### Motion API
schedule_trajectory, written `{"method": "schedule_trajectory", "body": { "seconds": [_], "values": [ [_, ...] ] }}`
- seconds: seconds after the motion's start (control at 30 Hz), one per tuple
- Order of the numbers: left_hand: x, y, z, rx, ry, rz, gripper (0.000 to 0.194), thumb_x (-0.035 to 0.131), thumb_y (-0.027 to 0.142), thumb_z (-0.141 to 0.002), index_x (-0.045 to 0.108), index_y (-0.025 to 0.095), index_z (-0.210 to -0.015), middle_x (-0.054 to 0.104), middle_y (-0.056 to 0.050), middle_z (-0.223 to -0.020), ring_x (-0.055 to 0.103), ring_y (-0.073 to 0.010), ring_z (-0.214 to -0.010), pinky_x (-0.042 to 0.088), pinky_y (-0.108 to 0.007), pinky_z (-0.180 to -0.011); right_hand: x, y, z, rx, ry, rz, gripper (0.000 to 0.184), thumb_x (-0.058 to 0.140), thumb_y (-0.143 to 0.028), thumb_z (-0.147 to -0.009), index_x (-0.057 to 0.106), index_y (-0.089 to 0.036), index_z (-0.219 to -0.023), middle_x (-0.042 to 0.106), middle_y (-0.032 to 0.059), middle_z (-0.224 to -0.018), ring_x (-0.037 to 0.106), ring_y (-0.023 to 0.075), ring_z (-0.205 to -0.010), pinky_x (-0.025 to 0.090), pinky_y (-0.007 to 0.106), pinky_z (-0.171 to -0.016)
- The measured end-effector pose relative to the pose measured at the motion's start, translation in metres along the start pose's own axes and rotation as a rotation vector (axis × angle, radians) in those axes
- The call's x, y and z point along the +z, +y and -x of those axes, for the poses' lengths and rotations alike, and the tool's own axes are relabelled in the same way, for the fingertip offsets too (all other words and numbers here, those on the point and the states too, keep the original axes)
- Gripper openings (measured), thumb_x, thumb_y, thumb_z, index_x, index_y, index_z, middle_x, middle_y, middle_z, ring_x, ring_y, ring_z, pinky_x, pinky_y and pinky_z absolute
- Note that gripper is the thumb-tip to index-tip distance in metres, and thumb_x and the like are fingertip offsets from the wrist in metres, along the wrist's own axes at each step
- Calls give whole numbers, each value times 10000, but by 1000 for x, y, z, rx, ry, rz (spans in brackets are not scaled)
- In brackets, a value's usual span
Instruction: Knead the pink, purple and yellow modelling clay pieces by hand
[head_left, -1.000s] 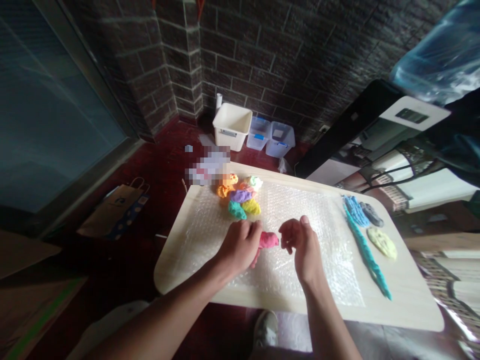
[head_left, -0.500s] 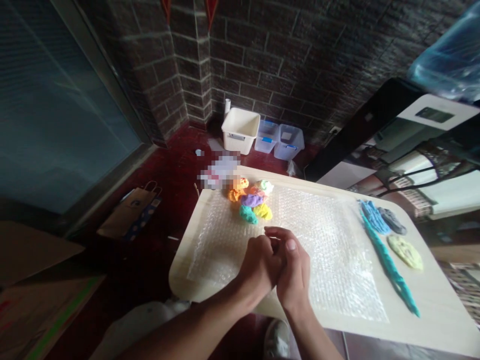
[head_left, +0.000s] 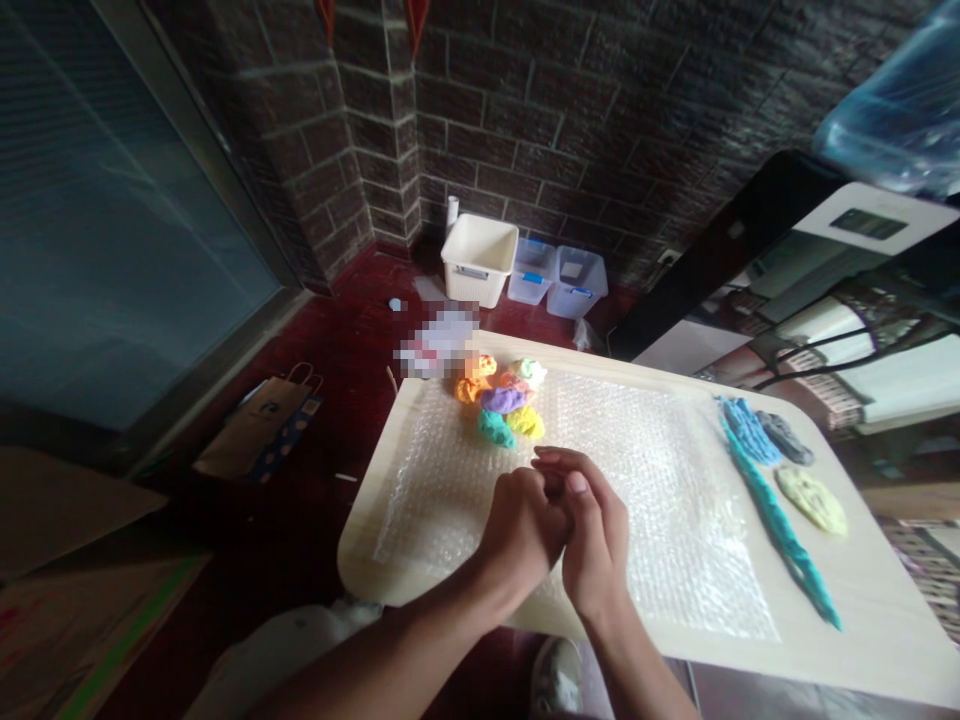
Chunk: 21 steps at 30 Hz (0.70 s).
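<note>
My left hand (head_left: 525, 525) is closed, its knuckles turned up, and presses against my right hand (head_left: 600, 540) over the table. The right fingers curl over from the other side. Whatever lies between the palms is hidden. Just beyond the hands, soft clay-like lumps sit in a cluster: a purple lump (head_left: 504, 400), a green lump (head_left: 496, 430), a yellow lump (head_left: 526, 423), an orange lump (head_left: 472, 388) and a whitish lump (head_left: 529, 372). They rest on a sheet of bubble wrap (head_left: 667, 500), apart from my fingers.
On the table (head_left: 877, 610) at right lie a long teal roll (head_left: 784, 530), a blue lump (head_left: 750, 430), a grey lump (head_left: 784, 438) and a flat pale-yellow piece (head_left: 811, 500). Behind, a cream bin (head_left: 478, 280) and a clear box (head_left: 577, 283) stand on the floor.
My right hand has shifted slightly to the right, and its fingers sit a little farther from the left hand. The lumps have not moved.
</note>
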<state>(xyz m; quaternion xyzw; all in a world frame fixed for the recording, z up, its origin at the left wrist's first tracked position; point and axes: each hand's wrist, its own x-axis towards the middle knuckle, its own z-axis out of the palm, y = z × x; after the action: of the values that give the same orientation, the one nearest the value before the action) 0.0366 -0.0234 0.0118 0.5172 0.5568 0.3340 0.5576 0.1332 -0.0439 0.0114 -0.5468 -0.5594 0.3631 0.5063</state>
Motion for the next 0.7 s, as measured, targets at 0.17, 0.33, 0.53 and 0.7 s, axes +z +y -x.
{"method": "schedule_trajectory", "body": {
  "seconds": [0.17,0.33,0.53,0.7],
  "values": [
    [-6,4,-7,-382,-139,570,345,445,392,-893,501,231,-594,428,29,-448,291,-109,-322,172,-262,-356,-13,2,-5,-89,-151,-49,393,616,-505,-1010,682,-276,-1321,722,99,-1318,678,324,-1224,529,467,-1038],
    [-4,-4,-10,-428,-130,975,264,412,361,-899,490,208,-699,486,18,-576,463,-119,-460,354,-227,-456,-7,6,-4,-136,-232,69,402,731,-378,-961,682,-262,-1343,727,113,-1335,682,317,-1234,523,486,-1085],
    [-8,-5,-7,-236,-31,728,368,446,489,-972,614,167,-1037,681,-48,-829,613,-157,-640,443,-245,-547,-14,6,-11,-25,103,-1,234,718,-358,-969,693,-246,-1173,756,63,-1012,728,217,-868,593,342,-770],
    [-11,-3,-9,-131,82,630,348,486,469,-946,636,154,-940,699,-65,-844,610,-137,-629,433,-234,-546,-23,8,-15,28,84,131,316,788,-373,-885,593,-202,-704,536,-39,-610,469,114,-534,388,248,-502]
  ]
}}
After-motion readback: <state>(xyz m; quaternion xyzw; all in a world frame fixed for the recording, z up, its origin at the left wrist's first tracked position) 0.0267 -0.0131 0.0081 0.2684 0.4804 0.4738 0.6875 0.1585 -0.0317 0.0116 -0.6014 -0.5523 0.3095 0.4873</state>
